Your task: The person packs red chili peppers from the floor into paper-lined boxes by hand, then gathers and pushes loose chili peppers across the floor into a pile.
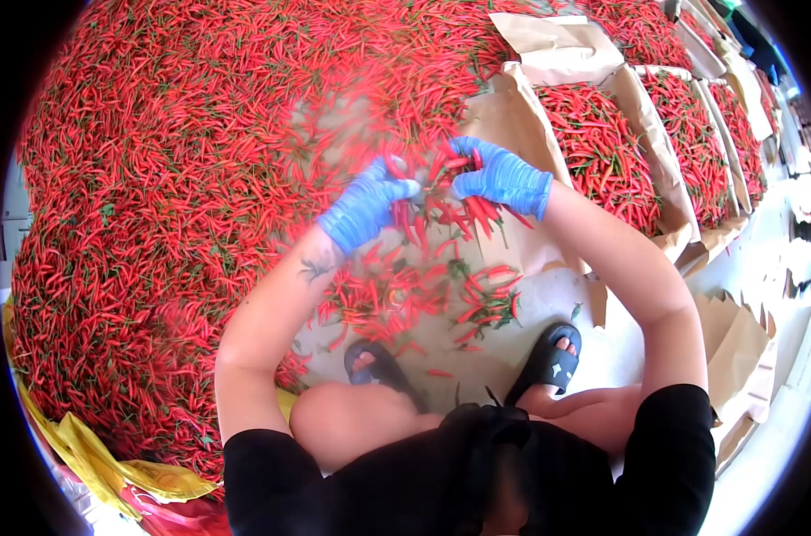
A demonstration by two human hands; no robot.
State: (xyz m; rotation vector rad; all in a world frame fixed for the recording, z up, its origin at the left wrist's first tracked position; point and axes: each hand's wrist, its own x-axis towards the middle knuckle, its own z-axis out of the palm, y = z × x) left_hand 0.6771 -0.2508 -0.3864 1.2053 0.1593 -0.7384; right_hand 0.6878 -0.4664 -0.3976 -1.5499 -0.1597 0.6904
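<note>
My left hand (367, 204), in a blue glove, is closed around some red chili peppers (409, 221). Facing it, my right hand (504, 180), gloved the same way, grips more chilies (481, 213) with green stems hanging down. A gap separates the two hands, and several chilies lie or dangle between them, partly blurred. Below the hands, a small loose heap of chilies (388, 299) rests on the pale floor, with a few leafy ones (490, 304) beside it. The fingertips are partly hidden by the peppers.
A wide pile of red chilies (155, 196) covers the floor to the left and ahead. Paper-lined boxes full of chilies (597, 152) stand at the right, beside brown paper (513, 134). My sandalled feet (548, 362) flank the small heap. A yellow sack (102, 460) lies at lower left.
</note>
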